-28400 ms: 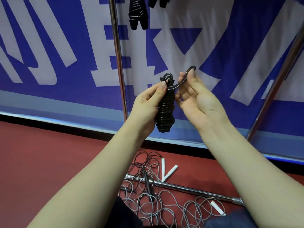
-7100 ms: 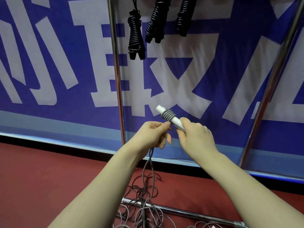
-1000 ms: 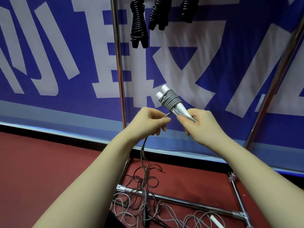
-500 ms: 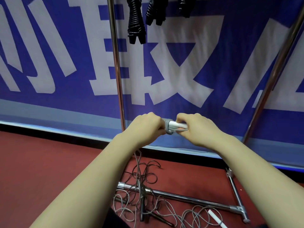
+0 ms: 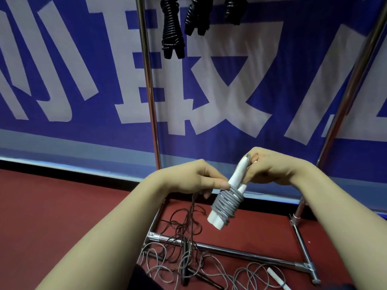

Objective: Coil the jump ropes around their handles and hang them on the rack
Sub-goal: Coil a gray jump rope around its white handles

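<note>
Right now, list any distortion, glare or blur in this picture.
Head view: wide-angle distortion leans the left pole and right pole apart toward the top; glare streaks both and glints on the hanging black ropes; the white handles and grey rope look sharp.

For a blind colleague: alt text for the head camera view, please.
The right hand grips the top of two white handles partly wrapped in grey rope, while the left hand pinches the rope at the coil. Coiled black ropes hang above, between the posts of the metal rack; loose ropes lie tangled on the red floor.
</note>
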Action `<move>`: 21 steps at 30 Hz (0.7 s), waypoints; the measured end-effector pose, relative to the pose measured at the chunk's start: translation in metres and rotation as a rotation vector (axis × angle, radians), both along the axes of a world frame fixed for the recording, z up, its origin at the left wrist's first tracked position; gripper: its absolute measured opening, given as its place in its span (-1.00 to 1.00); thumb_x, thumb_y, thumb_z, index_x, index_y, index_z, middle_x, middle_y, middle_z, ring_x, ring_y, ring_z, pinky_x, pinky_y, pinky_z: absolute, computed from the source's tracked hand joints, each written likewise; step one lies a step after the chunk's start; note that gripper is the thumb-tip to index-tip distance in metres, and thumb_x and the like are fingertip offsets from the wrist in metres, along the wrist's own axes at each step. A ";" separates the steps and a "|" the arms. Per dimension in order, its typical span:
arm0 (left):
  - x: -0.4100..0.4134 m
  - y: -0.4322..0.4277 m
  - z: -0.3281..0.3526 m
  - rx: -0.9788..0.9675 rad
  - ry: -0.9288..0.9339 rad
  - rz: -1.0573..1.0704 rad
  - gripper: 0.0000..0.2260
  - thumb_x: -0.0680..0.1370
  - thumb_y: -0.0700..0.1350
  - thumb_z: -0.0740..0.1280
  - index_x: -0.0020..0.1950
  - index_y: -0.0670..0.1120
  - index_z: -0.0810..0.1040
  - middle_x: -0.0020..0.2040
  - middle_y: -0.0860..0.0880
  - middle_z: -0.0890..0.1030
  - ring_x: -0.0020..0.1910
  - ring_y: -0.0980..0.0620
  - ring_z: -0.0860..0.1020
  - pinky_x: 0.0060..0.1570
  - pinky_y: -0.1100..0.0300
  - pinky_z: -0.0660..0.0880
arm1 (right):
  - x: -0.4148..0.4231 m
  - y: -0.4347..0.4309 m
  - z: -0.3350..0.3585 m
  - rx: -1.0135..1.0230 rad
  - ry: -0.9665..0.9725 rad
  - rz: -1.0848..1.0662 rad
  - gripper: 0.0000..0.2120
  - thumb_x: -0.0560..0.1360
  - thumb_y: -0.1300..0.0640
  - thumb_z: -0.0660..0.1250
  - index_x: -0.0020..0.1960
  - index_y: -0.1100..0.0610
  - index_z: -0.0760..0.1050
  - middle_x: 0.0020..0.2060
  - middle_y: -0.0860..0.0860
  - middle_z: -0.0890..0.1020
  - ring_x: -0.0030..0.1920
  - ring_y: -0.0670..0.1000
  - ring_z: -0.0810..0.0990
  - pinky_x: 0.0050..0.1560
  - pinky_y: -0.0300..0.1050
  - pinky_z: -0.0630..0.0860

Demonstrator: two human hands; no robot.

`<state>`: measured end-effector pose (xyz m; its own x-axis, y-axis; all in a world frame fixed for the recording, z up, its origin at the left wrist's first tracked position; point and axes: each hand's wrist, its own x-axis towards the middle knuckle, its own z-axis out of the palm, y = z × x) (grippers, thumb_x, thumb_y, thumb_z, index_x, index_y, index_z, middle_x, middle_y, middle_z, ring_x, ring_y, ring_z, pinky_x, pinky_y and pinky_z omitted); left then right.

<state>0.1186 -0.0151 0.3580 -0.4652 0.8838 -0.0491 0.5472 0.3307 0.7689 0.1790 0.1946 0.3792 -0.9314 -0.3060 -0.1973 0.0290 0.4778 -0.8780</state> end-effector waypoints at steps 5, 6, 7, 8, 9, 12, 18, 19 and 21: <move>0.007 -0.004 0.013 0.050 -0.174 -0.092 -0.64 0.66 -0.12 0.23 -0.29 0.10 0.65 -0.47 0.00 0.35 -0.40 0.07 0.28 -0.26 0.22 0.27 | -0.005 0.005 -0.004 -0.203 0.026 -0.026 -0.58 0.04 0.16 0.45 -0.29 0.47 0.43 -0.59 -0.05 0.21 -0.59 -0.11 0.10 -0.53 -0.37 0.07; 0.006 -0.005 0.014 0.067 -0.197 -0.089 -0.64 0.65 -0.14 0.24 -0.30 0.07 0.64 -0.47 0.00 0.35 -0.41 0.07 0.27 -0.28 0.25 0.26 | -0.004 0.004 -0.002 -0.220 0.026 -0.028 -0.66 0.04 0.16 0.45 -0.36 0.39 0.45 -0.59 -0.05 0.20 -0.59 -0.11 0.09 -0.52 -0.36 0.05; 0.005 -0.006 0.014 0.089 -0.219 -0.066 -0.70 0.64 -0.16 0.26 -0.25 0.02 0.64 -0.48 0.02 0.36 -0.43 0.10 0.27 -0.31 0.29 0.26 | -0.004 0.003 -0.002 -0.232 0.034 -0.035 -0.76 0.05 0.17 0.44 -0.42 0.29 0.47 -0.59 -0.05 0.21 -0.59 -0.11 0.10 -0.52 -0.34 0.03; 0.004 -0.006 0.012 0.114 -0.231 -0.022 -0.77 0.63 -0.18 0.28 -0.17 -0.09 0.65 -0.50 0.05 0.38 -0.46 0.14 0.28 -0.35 0.34 0.27 | -0.004 0.002 -0.002 -0.243 0.042 -0.062 -0.84 0.07 0.20 0.45 -0.43 0.21 0.50 -0.60 -0.03 0.22 -0.59 -0.11 0.11 -0.52 -0.31 0.03; 0.002 -0.007 0.010 0.144 -0.231 0.041 -0.84 0.61 -0.21 0.30 -0.10 -0.16 0.65 -0.52 0.08 0.41 -0.49 0.17 0.30 -0.38 0.37 0.30 | -0.005 0.000 -0.003 -0.266 0.061 -0.118 -0.86 0.13 0.25 0.46 -0.35 0.20 0.55 -0.59 -0.03 0.26 -0.59 -0.11 0.14 -0.52 -0.30 0.06; -0.007 -0.006 0.005 0.292 -0.228 0.280 -0.89 0.58 -0.24 0.34 -0.08 -0.20 0.66 -0.51 0.11 0.49 -0.50 0.20 0.35 -0.39 0.39 0.35 | -0.013 -0.010 -0.009 -0.417 0.160 -0.387 -0.66 0.40 0.30 0.46 0.17 0.26 0.52 -0.40 0.02 0.49 -0.48 -0.08 0.41 -0.42 -0.22 0.39; -0.013 0.015 -0.005 0.690 -0.310 0.754 -0.85 0.57 -0.19 0.38 -0.02 -0.28 0.67 -0.51 0.02 0.51 -0.54 0.18 0.40 -0.41 0.33 0.37 | -0.013 -0.054 -0.012 -0.212 0.327 -0.395 -0.26 0.44 0.45 0.30 0.53 0.08 0.17 0.37 -0.01 0.41 0.19 -0.05 0.51 0.02 -0.26 0.50; -0.011 0.018 -0.005 0.739 -0.331 0.777 -0.86 0.57 -0.18 0.39 -0.05 -0.25 0.68 -0.50 0.01 0.51 -0.53 0.17 0.41 -0.41 0.33 0.38 | -0.013 -0.061 -0.016 -0.016 0.387 -0.391 -0.20 0.44 0.38 0.34 0.57 0.07 0.08 0.42 -0.03 0.32 0.20 -0.07 0.47 0.01 -0.29 0.48; -0.004 0.023 -0.003 0.792 -0.349 0.791 -0.89 0.55 -0.18 0.40 -0.07 -0.21 0.68 -0.51 0.03 0.51 -0.54 0.17 0.40 -0.44 0.34 0.37 | -0.015 -0.069 -0.026 0.300 0.499 -0.410 -0.10 0.44 0.21 0.39 0.60 0.01 -0.07 0.45 -0.04 0.20 0.29 -0.01 0.39 0.17 -0.16 0.43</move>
